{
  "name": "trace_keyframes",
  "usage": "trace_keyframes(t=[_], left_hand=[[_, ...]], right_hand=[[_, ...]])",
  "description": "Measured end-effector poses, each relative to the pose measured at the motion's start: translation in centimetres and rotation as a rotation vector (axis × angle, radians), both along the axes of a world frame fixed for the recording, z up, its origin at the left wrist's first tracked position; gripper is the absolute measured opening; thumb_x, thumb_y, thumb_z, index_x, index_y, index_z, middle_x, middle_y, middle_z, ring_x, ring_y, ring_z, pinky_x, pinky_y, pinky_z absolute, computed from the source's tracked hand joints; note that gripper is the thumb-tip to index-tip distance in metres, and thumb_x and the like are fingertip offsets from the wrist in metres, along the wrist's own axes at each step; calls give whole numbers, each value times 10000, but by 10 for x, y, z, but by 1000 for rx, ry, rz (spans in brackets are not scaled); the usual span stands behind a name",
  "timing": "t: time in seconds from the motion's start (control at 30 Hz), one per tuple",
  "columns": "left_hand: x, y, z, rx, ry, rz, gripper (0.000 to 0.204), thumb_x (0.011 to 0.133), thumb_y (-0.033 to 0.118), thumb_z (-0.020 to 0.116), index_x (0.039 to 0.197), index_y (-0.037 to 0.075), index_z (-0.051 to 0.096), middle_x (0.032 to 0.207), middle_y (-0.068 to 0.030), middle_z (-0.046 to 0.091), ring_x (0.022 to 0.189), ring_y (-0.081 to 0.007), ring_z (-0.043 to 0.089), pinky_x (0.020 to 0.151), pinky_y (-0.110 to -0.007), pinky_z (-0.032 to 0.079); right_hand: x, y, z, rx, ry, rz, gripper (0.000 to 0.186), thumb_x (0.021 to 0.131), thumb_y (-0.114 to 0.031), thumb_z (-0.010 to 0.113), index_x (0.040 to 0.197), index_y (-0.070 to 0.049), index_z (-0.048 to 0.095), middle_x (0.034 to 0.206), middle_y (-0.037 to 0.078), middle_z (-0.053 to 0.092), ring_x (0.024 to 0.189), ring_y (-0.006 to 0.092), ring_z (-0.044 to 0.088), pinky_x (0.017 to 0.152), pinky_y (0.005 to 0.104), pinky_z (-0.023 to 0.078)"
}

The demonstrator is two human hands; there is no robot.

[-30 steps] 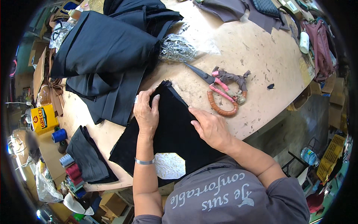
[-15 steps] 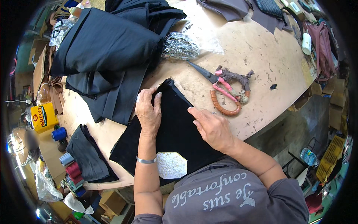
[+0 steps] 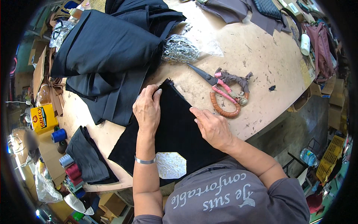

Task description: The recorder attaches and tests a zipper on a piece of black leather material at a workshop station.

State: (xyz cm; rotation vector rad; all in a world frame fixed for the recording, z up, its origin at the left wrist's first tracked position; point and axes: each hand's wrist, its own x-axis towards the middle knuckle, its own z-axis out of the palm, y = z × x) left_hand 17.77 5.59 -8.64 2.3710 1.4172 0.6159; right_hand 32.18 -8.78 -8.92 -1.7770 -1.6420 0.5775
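A black cloth piece [image 3: 172, 125] lies over the near edge of the table, its narrow end pointing away from me. At its upper left edge my left hand [image 3: 147, 110] is closed, thumb and fingers pinching the fabric. My right hand [image 3: 214, 128] holds the right edge between thumb and bent fingers; the fingertips' underside is hidden. A pale eight-sided patch with line patterns [image 3: 171, 165] sits on the cloth's near part, beside my left wrist. Beyond my right hand rest large scissors [image 3: 223, 91] with pink and orange wrapped handles, touching neither hand.
Piled dark fabric [image 3: 112, 44] covers the table's far left, beside a clear bag of metal pieces [image 3: 181, 48]. Folded dark cloth [image 3: 89, 156] lies at the near left, next to thread spools [image 3: 67, 160]. Grey fabric [image 3: 227, 9] lies at the far edge.
My left hand has shifted slightly left and its fingers have drawn closer together. The folded strip along the cloth's right edge now looks flatter. My right hand has barely moved.
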Motion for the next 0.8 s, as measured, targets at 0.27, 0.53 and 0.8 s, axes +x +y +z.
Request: trace_keyframes(t=[0.27, 0.53, 0.8], left_hand=[[3, 2, -1, 21, 28, -16, 105, 828, 169, 596, 859, 76, 557, 810, -82, 600, 755, -280, 600, 663, -365, 467], [2, 2, 0, 29, -34, -18, 102, 804, 129, 620, 869, 60, 584, 860, -80, 553, 766, -274, 581, 664, -359, 459], [2, 0, -2, -53, -140, 28, 82, 802, 70, 612, 857, 12, 594, 804, -97, 582, 744, -245, 583, 676, -322, 450]], right_hand=[[0, 1, -1, -31, -9, 15, 392, 769, 1, 581, 1154, 1, 509, 850, 157, 586, 670, 305, 610, 562, 364, 508], [1, 3, 2, 52, -59, 41, 340, 793, -15, 548, 1128, 33, 519, 836, 149, 581, 625, 295, 622, 530, 348, 519], [2, 3, 3, 1, -115, 67, 378, 775, -18, 563, 1146, 30, 512, 759, 134, 538, 559, 270, 599, 483, 335, 501]])
